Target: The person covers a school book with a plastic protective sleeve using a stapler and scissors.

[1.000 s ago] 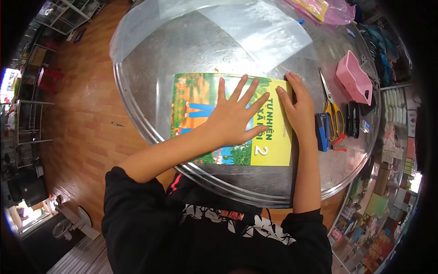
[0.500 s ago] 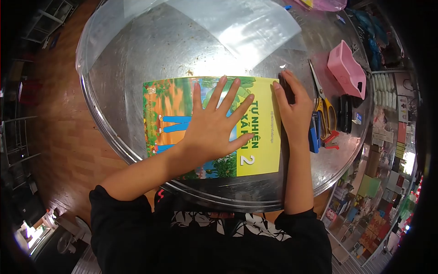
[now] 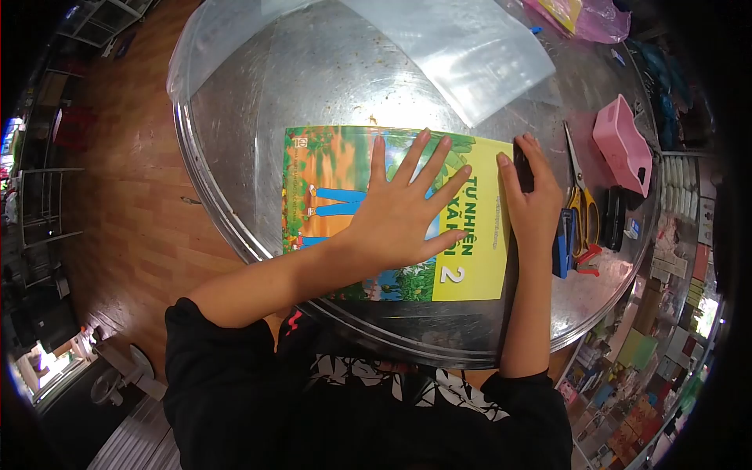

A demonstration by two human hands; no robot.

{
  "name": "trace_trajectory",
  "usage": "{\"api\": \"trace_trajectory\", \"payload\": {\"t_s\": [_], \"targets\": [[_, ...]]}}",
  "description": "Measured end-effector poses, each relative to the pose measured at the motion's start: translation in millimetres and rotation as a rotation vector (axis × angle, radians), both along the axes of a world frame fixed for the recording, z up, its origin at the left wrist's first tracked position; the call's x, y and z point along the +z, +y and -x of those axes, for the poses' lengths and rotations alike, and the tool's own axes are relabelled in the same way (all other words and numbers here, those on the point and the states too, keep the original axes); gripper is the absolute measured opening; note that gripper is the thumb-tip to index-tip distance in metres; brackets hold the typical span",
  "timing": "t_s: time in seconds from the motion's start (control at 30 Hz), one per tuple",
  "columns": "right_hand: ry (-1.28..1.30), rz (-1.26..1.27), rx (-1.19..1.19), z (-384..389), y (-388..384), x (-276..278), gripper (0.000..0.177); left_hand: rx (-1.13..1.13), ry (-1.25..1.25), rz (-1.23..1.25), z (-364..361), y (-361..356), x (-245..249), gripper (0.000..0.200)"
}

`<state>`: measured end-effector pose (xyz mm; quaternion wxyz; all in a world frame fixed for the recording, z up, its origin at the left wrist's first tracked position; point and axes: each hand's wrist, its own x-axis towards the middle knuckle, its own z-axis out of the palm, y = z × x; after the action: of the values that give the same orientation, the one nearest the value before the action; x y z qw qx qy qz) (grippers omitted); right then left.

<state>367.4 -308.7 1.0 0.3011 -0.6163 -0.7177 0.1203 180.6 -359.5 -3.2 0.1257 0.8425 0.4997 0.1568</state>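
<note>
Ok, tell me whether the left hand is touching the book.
Touching. The head view shows it: the left hand lies palm down on the cover of the book, fingers spread across the picture and title.
</note>
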Motion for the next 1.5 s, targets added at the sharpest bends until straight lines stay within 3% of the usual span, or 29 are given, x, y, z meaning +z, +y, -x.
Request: {"api": "trace_trajectory", "payload": {"t_s": [1.5], "targets": [[0.051,-0.019,-0.059,2.8,-0.7,-2.3,0.039,-0.010,0.046,-0.004,-1.3,2.0,3.3,0.062]]}}
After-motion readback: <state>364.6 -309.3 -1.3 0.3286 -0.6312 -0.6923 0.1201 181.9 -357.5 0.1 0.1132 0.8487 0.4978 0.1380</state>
